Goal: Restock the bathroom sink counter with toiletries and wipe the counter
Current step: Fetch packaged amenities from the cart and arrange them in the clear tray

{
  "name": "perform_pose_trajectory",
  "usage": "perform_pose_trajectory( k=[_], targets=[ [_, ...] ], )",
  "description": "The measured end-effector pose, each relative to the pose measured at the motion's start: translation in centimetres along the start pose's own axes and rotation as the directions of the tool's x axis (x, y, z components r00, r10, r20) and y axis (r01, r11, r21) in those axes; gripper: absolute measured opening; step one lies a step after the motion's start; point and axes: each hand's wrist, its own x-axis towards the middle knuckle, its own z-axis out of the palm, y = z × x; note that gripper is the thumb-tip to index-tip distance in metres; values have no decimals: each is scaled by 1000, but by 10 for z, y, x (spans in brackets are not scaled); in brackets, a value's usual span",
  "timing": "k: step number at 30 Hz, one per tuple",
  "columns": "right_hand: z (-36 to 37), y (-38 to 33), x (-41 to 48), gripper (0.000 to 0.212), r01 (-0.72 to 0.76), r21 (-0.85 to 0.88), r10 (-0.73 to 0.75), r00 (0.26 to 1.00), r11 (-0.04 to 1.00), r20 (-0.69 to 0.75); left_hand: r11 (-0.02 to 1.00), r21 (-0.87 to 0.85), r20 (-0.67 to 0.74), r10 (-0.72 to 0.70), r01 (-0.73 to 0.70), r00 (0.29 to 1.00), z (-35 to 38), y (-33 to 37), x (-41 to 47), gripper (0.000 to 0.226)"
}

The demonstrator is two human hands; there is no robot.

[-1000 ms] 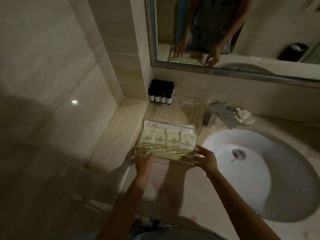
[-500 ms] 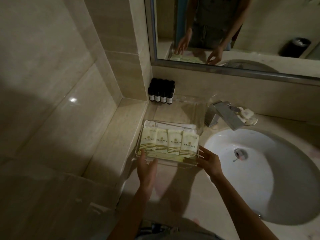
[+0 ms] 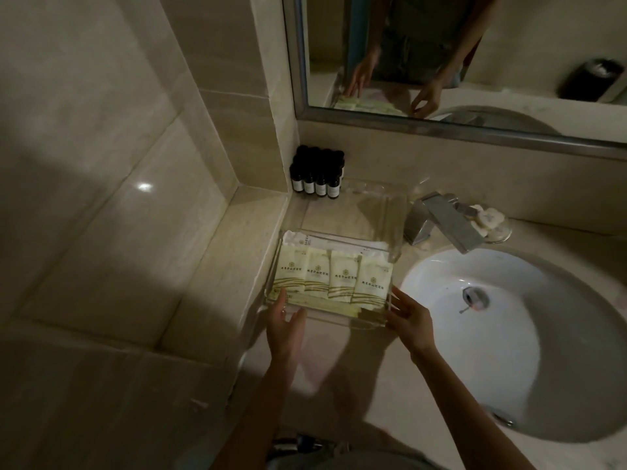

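Observation:
A clear acrylic tray [image 3: 390, 247] sits on the beige counter [image 3: 356, 368] left of the sink. It holds a row of several pale yellow toiletry packets [image 3: 334, 276], with flat white packets behind and beneath them. My left hand [image 3: 283, 329] touches the tray's near left corner with straight fingers. My right hand [image 3: 412, 317] rests against the near right corner, fingers relaxed. Several small dark bottles [image 3: 317, 174] with white labels stand in the back corner.
A second clear tray [image 3: 359, 205] lies behind the first. A chrome faucet [image 3: 441, 220] overhangs the white basin [image 3: 492, 334]. A soap dish with soaps [image 3: 490, 220] sits behind the faucet. A mirror [image 3: 475, 62] hangs above; a tiled wall closes the left side.
Both hands stay at the tray's near corners. The tray with packets has slid slightly toward the wall and back; the view has shifted a little.

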Motion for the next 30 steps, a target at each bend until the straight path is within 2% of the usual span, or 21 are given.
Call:
perform_pose_trajectory(
  k=[3,8,18,23,25,26,28,30],
  targets=[
    [-4,1,1,57,5,-15,-5,1000,1000,6,999,-27,20,23,-23,1000,-2,-2,-1,61],
    [-10,-4,10,54,54,-137,-54,999,989,6,997,-68,30,42,-40,999,-8,-9,-1,59],
    [-6,-11,15,50,27,-96,-30,999,995,-34,981,-167,72,113,-100,991,-4,21,12,53],
    [0,-8,15,50,22,-170,-29,999,985,-37,985,-150,112,103,-86,988,-3,22,13,46],
    [6,-10,11,50,13,-279,-40,995,960,-93,984,-157,109,97,-79,989,-3,20,13,44],
    [9,-11,10,52,31,-392,-98,984,919,-152,983,-168,105,89,-71,990,-2,20,13,43],
    [16,-17,10,61,150,-618,-333,923,772,-192,980,-190,103,72,-52,992,-1,21,15,43],
    [27,-29,17,62,358,-720,-570,819,594,-63,977,-211,99,52,-30,994,-1,20,18,41]
  ],
)
